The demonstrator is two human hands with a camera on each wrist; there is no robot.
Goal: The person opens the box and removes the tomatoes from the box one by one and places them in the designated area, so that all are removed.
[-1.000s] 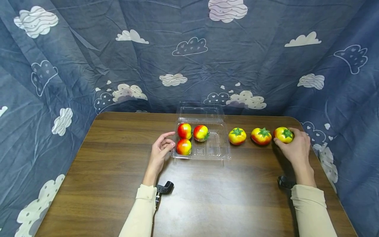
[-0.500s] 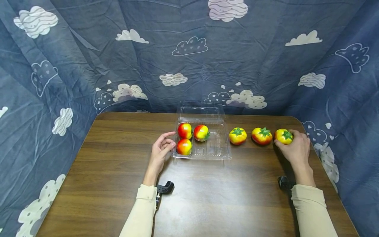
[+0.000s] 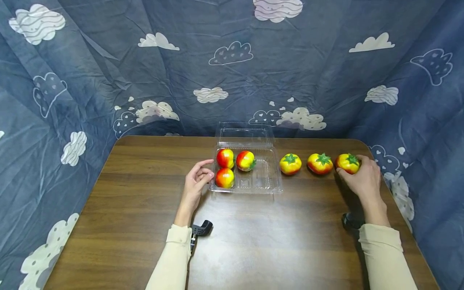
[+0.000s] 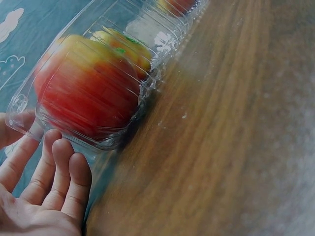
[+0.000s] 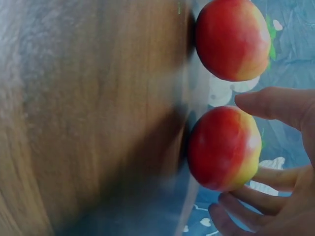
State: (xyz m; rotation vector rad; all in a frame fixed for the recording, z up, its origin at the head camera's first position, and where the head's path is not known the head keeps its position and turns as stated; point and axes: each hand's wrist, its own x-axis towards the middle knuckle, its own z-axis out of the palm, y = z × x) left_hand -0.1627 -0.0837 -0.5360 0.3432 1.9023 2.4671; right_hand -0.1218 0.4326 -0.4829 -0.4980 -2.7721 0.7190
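Observation:
A clear plastic clamshell box point(image 3: 259, 187) stands on the table with its lid point(image 3: 246, 133) folded back. Inside are three red-and-yellow tomatoes: one at the back left point(image 3: 225, 158), one at the front left point(image 3: 224, 178) and one at the back middle point(image 3: 245, 160). My left hand point(image 3: 195, 183) pinches the box's left rim between thumb and forefinger; its other fingers point(image 4: 78, 169) extend below the rim. At the far right, my right hand point(image 3: 364, 179) has thumb and fingers round a tomato point(image 5: 224, 148) with a green leafy top, which rests on the table.
Two more tomatoes stand in a row between the box and my right hand, one on the left point(image 3: 290, 164) and one on the right point(image 3: 320, 164). A blue cloud-patterned curtain point(image 3: 174, 80) hangs behind the wooden table point(image 3: 152, 169) and at its sides.
The head view has shifted slightly. Both hands keep their places, the left at the box rim and the right round the far-right tomato.

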